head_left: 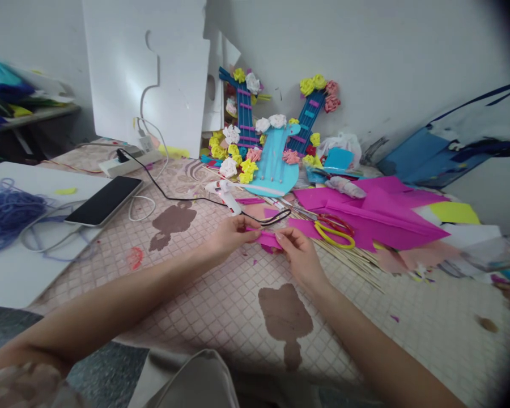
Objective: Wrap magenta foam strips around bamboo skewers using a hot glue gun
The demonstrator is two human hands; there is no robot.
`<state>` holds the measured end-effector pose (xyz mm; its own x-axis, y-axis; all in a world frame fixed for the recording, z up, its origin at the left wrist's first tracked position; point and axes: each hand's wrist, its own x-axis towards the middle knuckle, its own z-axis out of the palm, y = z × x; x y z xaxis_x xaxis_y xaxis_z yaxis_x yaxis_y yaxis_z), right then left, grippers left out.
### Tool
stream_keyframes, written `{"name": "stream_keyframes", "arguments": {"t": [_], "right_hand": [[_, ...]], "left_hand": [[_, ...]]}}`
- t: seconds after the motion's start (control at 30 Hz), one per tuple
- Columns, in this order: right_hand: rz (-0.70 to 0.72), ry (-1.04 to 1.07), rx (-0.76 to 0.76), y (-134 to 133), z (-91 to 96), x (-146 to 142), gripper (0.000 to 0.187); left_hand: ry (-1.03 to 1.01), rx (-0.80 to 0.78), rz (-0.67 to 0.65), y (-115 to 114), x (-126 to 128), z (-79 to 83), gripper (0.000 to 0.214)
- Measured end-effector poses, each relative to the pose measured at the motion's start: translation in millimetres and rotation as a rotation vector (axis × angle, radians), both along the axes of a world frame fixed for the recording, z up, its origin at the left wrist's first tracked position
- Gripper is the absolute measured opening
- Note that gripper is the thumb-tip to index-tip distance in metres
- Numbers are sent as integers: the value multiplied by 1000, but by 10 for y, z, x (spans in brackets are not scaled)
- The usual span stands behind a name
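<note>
Hands meet over the middle of a craft counter (221,317). The left hand (232,237) and the right hand (301,258) both pinch one small magenta paper scrap (268,240), held just above the counter between them. Each grip is clamped on it, thumb against fingertips. The scrap looks thin and matte, creased or rolled into a small wad, so the step in hand appears to be shaping it by folding or rolling, much like the crumpled paper roses (232,135) further back. Another turn would call for a firm pinch on one side while the other fingers wrap, since paper this light can spring open or tear. Just beyond the hands lies a white glue gun (224,192), and its black cord (182,199) loops close to the fingers. To the right, scissors (335,229) with red and yellow handles lie on large magenta sheets (378,218), beside a bundle of thin wooden sticks (359,262). Behind them stands a flat blue guitar shape (274,164), set with the yellow, white and pink roses. At left, a dark glossy phone (104,199) and a tangle of blue yarn (4,209) rest on a white board (12,266). The counter's cloth is pale pink, quilted in small squares, with brown patches.
</note>
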<state>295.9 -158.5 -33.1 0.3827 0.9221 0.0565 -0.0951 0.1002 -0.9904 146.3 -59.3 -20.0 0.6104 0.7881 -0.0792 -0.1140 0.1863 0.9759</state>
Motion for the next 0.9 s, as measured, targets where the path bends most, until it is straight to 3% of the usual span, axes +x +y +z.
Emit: {"name": "stream_keyframes", "arguments": {"t": [0.5,0.77,0.9], "right_hand": [[-106,-285,91,2,-1,31,10],[2,-17,5,5,9,-20,21],[1,-11,4,0,32,-45,20]], "left_hand": [[-78,-207,-38,-34,-5,70,25],[-100,-91,-13,-12,-1,-6,24],[-102,-75,-23,-10,4,-21,25]]}}
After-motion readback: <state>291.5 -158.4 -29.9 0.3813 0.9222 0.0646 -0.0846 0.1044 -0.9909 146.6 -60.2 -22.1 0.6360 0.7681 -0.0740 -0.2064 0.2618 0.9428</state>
